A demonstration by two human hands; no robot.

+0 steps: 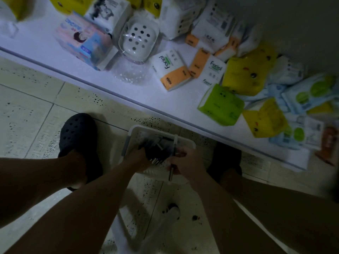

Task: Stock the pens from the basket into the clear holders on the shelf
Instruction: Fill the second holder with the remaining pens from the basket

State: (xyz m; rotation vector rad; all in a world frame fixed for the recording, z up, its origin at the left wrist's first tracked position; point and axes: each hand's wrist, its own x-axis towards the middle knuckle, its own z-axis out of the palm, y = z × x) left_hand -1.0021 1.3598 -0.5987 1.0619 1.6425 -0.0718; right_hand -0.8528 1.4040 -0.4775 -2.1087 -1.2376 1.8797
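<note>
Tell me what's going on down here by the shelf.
A person is bent over a white perforated plastic basket on the tiled floor, both hands inside it. The left hand grips a bundle of dark pens; the right hand pinches a single slim pen. No pens show on the white shelf, which holds facial tissue packs and a white holed soap dish; no clear holders are in view.

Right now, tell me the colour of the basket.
The basket is white, seen best in the head view.

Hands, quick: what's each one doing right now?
Left hand: gripping a bunch of pens in the basket.
Right hand: holding one pen.
</note>
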